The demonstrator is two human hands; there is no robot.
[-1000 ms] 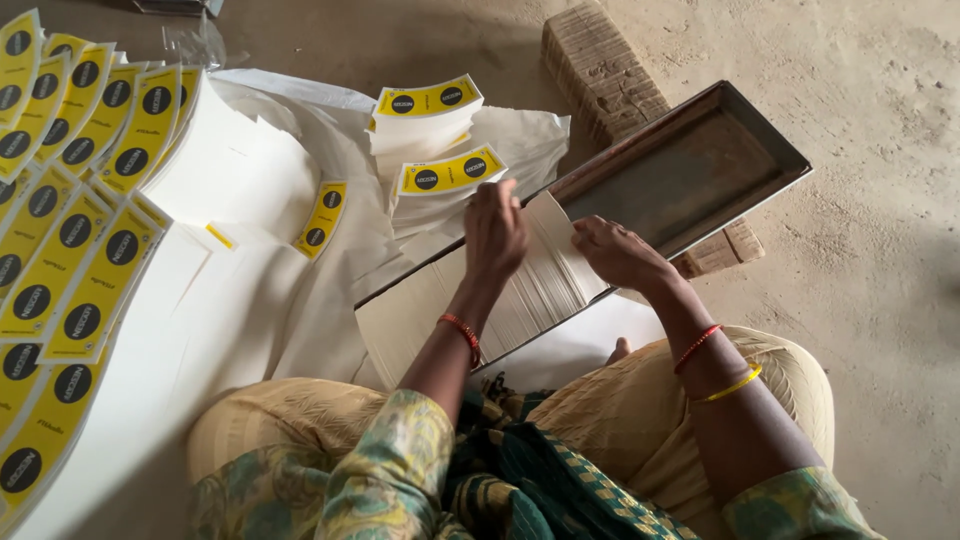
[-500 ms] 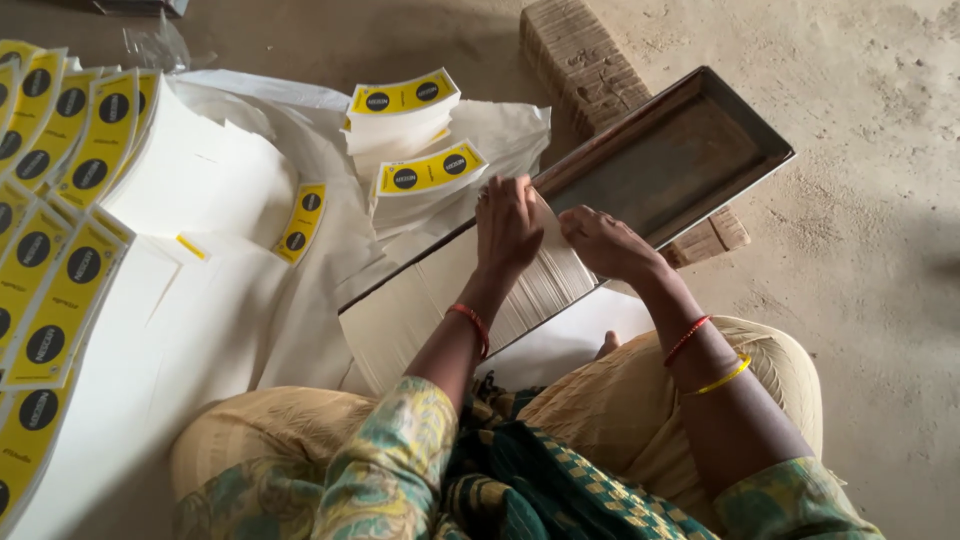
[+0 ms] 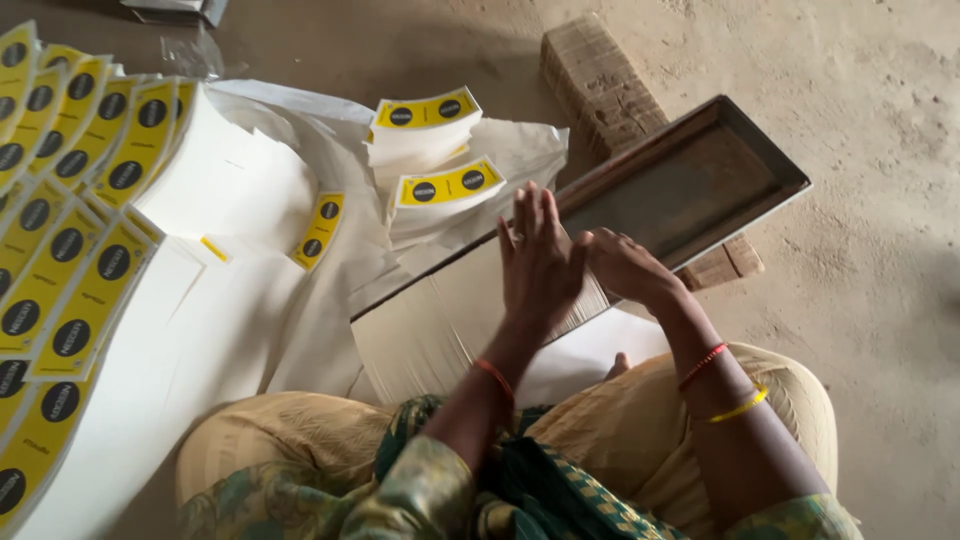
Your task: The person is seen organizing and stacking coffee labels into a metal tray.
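Head view, looking down over the lap: left hand [image 3: 540, 262] now lifted with fingers spread and straight, palm pressed flat against the end of the packed row of white sheets [image 3: 470, 315], grasping nothing. Half a second earlier, set lower and more curled on the same row. Right hand [image 3: 622, 264] just beside it, fingers bent over the row's far end where the sheets meet the dark rectangular tray [image 3: 690, 185], resting rather than clenched. Row itself unmoved, lying on edge in the tray across the knees, tray's far end propped on a brick [image 3: 600, 85] on the dusty floor. Judged from the flattened palm: pressing and squaring the stack. To the left, fanned yellow labels with black discs [image 3: 90, 200]; beyond the hands, two small label-topped piles [image 3: 440, 150].
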